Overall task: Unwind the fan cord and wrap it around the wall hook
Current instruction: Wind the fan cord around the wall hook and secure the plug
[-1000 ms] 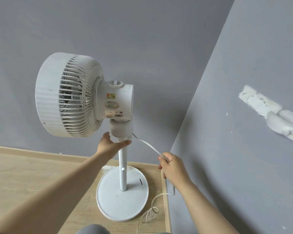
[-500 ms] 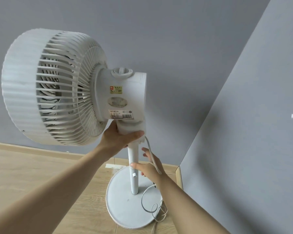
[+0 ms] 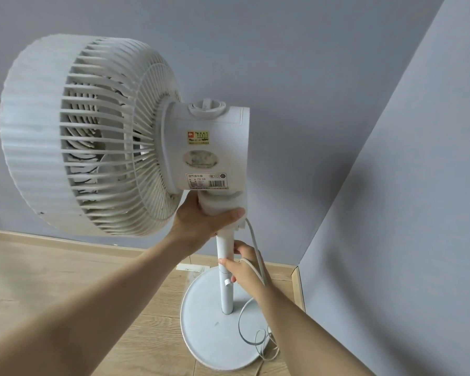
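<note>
A white fan [image 3: 125, 137] stands on the floor [image 3: 38, 280] in the corner of grey walls. Left hand [image 3: 201, 221] grips its neck; right hand [image 3: 244, 272] clasps the pole [image 3: 225, 267] — cord [image 3: 255, 248] draped over it, coiling on the base [image 3: 201, 329].

- The white plastic pedestal fan [image 3: 92, 137] has a ribbed white shell and a grille of thin white slats, with darker gaps between them.
- Its white motor housing [image 3: 209, 147] carries a yellow sticker with a red mark [image 3: 198, 138], a pale oval label [image 3: 200, 159] and a white label with a black barcode [image 3: 206, 181].
- The white pole [image 3: 225, 267] and the round white base [image 3: 212, 329] are plain.
- The flat cord [image 3: 255, 248] is white.
- The walls [image 3: 310, 63] are plain grey-blue.
- The wood-grain floor [image 3: 38, 272] is light tan, with a matching pale skirting strip [image 3: 52, 237].
</note>
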### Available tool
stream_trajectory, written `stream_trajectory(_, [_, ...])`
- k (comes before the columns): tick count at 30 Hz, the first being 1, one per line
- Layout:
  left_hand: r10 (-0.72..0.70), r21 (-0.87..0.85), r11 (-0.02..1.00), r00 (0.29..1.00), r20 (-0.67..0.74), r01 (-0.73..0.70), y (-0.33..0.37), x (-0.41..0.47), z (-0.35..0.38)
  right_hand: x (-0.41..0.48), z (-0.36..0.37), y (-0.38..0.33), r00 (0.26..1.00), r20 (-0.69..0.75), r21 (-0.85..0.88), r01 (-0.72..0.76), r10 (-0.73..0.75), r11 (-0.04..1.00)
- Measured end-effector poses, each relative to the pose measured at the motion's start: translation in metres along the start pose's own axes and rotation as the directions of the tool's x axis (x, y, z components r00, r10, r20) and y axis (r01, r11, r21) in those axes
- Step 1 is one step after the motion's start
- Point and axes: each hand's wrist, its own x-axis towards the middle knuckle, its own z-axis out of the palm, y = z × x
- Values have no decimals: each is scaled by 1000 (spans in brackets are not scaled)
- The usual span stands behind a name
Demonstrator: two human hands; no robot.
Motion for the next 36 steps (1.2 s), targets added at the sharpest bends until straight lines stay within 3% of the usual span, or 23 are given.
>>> stream_trajectory(19, [69,25,997,994,85,-71,6,0,85,-23,-79,23,996,-88,-44,-32,28,999])
stream_trajectory(22, [48,79,995,997,67,-53,5,1,90,-27,-82,23,993,-105,-20,-58,56,998])
stream_trajectory(28, [-29,192,981,999,45,20,9,0,82,-54,-97,34,947,-211,-2,-250,244,968])
stream_trajectory(36, [-207,296,940,974,95,171,30,-48,68,-122,-120,4,900,-359,190,-188,246,964])
